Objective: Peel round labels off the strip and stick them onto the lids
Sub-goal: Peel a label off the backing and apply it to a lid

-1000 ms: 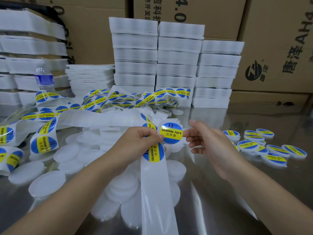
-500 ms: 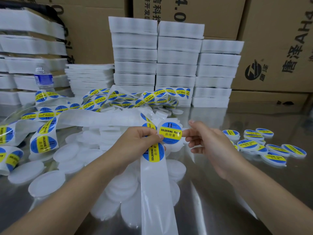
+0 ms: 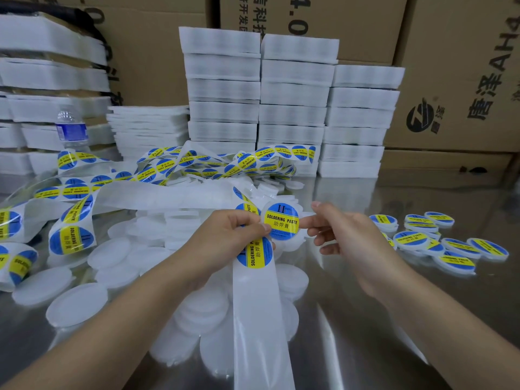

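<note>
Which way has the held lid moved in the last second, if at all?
No, not noticeably: the lid stays below the white stacks, right hand pinching its edge, left hand gripping the strip.

We count two hands, the left hand (image 3: 225,237) and the right hand (image 3: 349,240), with one labelled lid (image 3: 281,223) between them and one strip (image 3: 256,305) hanging near. On the right of the bench (image 3: 394,319) lie at least nine more labelled lids (image 3: 410,239). The blank lids (image 3: 76,302) are piled too thick for us to number. Far off stand three tall tray stacks (image 3: 295,94), one low stack (image 3: 146,128) and one water bottle (image 3: 70,128).
</note>
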Tool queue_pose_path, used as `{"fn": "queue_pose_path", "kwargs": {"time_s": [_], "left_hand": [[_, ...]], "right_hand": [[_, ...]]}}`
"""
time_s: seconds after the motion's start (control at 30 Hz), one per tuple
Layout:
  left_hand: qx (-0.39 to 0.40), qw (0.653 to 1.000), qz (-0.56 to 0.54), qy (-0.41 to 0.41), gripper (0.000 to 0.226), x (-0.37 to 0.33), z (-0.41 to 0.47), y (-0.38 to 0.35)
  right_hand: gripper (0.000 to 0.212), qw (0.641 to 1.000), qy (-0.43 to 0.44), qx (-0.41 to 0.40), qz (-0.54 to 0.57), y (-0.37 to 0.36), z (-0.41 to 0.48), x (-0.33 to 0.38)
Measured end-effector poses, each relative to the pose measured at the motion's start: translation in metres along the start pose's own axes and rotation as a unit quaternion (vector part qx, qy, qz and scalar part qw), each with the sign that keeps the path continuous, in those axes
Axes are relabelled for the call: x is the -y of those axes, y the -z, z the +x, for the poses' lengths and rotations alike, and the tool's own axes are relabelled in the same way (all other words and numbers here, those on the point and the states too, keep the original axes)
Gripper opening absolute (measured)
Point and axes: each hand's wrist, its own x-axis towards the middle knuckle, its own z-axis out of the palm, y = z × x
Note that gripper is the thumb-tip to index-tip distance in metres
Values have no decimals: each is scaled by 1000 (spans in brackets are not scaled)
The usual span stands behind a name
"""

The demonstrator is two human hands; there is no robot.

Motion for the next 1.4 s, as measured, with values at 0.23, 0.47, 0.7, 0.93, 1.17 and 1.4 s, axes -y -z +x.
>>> {"fn": "queue_pose_path", "kwargs": {"time_s": [0.23, 0.47, 0.7, 0.93, 1.17, 1.4], "left_hand": [[-6, 1000, 5, 11, 17, -3, -2, -2], [-22, 1000, 20, 4, 21, -2, -2, -1], [26, 998, 41, -37, 10, -4, -8, -4], [70, 994, 31, -73, 16, -7, -14, -6], [98, 990, 34, -94, 11, -6, -16, -11], [70, 993, 71, -70, 14, -2, -12, -9]], "right_hand": [[42, 997, 55, -55, -27, 1, 0, -3], [14, 979, 161, -90, -84, -2, -1, -9], [48, 958, 205, 1, -201, -9, -8, -16], [44, 946, 271, 4, -178, -8, -9, -16], [59, 953, 258, -12, -155, -8, -7, -17], [44, 951, 238, -14, -198, -8, 0, -20]]}}
